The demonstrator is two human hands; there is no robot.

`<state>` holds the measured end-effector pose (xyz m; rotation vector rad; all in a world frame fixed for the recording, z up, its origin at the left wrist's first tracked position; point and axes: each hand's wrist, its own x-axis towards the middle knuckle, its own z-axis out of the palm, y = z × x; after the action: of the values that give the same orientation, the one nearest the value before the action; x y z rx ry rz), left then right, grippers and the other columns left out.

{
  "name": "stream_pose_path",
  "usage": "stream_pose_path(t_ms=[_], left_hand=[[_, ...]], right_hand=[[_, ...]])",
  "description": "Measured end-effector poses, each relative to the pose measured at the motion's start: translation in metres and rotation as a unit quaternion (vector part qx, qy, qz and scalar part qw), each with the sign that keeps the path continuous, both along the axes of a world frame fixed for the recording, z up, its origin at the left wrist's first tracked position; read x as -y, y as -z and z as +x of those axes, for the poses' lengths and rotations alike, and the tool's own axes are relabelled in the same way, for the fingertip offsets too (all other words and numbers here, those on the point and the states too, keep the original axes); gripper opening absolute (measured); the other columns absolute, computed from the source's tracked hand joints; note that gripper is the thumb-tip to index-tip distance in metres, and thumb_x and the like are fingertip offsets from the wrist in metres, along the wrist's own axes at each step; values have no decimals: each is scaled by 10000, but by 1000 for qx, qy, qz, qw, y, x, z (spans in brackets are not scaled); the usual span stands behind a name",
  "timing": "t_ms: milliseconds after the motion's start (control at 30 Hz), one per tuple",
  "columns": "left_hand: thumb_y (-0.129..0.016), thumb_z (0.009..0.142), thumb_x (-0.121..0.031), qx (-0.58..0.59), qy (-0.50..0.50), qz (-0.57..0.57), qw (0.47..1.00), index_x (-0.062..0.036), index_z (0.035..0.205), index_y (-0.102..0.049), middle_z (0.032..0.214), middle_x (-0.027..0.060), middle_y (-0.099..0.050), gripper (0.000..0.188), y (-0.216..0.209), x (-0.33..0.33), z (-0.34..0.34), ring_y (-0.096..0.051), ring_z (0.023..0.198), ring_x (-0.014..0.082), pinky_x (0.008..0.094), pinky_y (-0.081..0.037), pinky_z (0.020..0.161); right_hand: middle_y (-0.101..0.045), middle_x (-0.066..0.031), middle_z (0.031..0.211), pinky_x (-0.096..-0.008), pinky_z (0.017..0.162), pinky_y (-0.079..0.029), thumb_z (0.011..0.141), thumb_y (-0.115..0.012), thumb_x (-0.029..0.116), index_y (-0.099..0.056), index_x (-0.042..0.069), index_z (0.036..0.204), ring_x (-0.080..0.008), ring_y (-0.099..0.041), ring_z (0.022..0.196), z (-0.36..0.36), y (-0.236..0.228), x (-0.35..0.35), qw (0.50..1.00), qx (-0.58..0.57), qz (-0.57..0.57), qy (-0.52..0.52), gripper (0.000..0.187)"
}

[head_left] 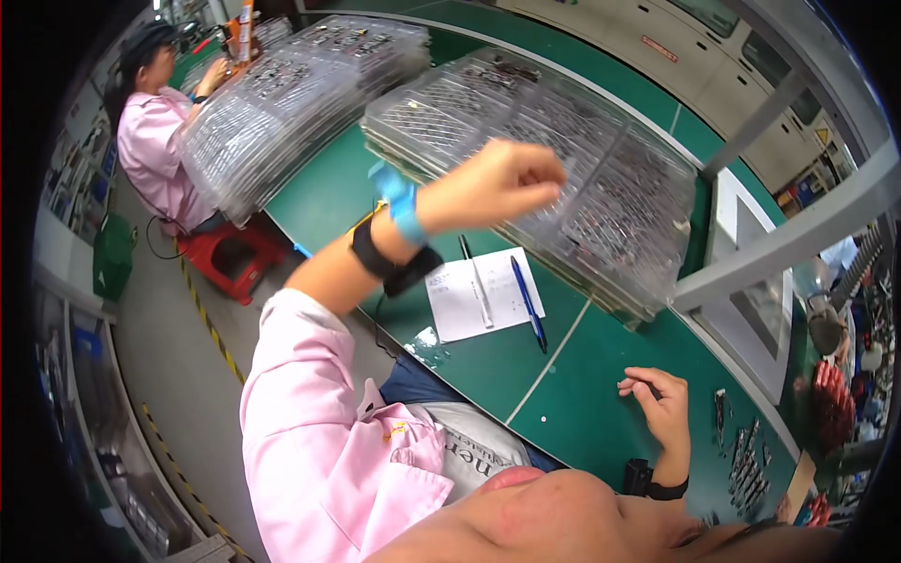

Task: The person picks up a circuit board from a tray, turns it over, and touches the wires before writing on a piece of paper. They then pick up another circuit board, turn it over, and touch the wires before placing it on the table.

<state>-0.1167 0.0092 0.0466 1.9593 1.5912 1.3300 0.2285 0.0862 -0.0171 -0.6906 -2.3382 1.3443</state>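
Note:
My left hand [497,183], with a blue band and a black strap at the wrist, is raised over the near side of a clear plastic tray [615,150]. Its fingers are curled in, slightly blurred, and whatever they hold is hidden. The tray tops a stack and has compartments full of small metal parts. At the right, low over the green table [601,347], my right hand [660,403] has its thumb and fingertips drawn together; anything between them is too small to name. Several small metal pieces [748,469] lie in rows beside it.
A written-on paper [455,305] lies on the table with a white pen [481,293] and a blue pen [529,305]. More stacked trays [253,150] stand at the left, where a person in pink [155,136] works. A grey metal frame [788,225] rises at the right.

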Motion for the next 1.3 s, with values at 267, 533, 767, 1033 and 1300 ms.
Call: stream_pose_path(t_ms=[267,533,767,1033,1300], left_hand=[[-548,702,-169,-320,-267,-114,902,0,769,-623,790,176,-615,196,8,-137,-144,-601,744,316,375,-480,647],[-572,726,-203,-386,-307,-202,846,-24,893,-620,934,181,-595,250,57,-245,-211,-571,888,316,370,-464,740],[-578,745,-206,-428,-237,-281,826,-36,967,-598,935,156,-596,281,67,-264,-193,-560,916,282,357,-451,763],[-569,725,-180,-455,-233,-246,824,-31,955,-582,890,160,-601,275,5,-194,-164,-582,825,313,374,-471,700],[-592,696,-60,0,-43,123,991,1,860,-553,771,59,-580,179,-34,-75,-94,-568,719,133,256,-473,653]], right_hand=[[-580,-129,759,-237,573,-462,816,-495,58,-542,-76,936,-152,-563,602,11,49,-31,957,-36,-280,67,186],[-573,-134,790,-231,588,-455,824,-471,52,-520,-74,972,-148,-558,616,8,50,-33,952,-23,-302,45,200],[-570,-136,808,-229,605,-455,823,-461,45,-518,-74,976,-150,-560,625,10,48,-37,949,-29,-311,52,202],[-571,-138,815,-228,612,-456,821,-466,45,-524,-65,972,-151,-566,641,10,49,-33,956,-44,-287,45,196],[-572,-131,848,-228,629,-458,827,-477,86,-517,-49,996,-159,-576,667,18,42,-26,966,-30,-250,49,219]])
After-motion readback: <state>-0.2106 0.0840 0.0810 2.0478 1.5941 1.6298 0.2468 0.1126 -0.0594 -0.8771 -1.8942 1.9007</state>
